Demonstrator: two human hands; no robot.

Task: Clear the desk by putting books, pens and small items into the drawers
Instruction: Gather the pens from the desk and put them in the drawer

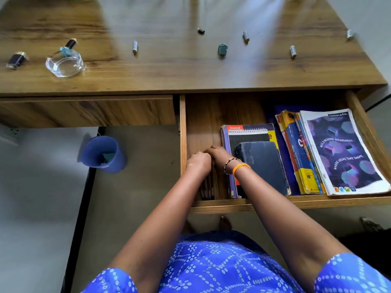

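Note:
The right drawer is pulled open. Both my hands are down in its left part, side by side. My left hand and my right hand have their fingers curled over one end of a bundle of pens that lies along the drawer floor. Their grip itself is hidden. A spiral notebook and a dark blue book lie just right of my hands. Further right is a stack of books topped by a purple notebook.
On the desk top lie several small batteries, a teal block, a tiny black piece, a glass dish and two dark bottles. The left drawer is closed. A blue bin stands on the floor.

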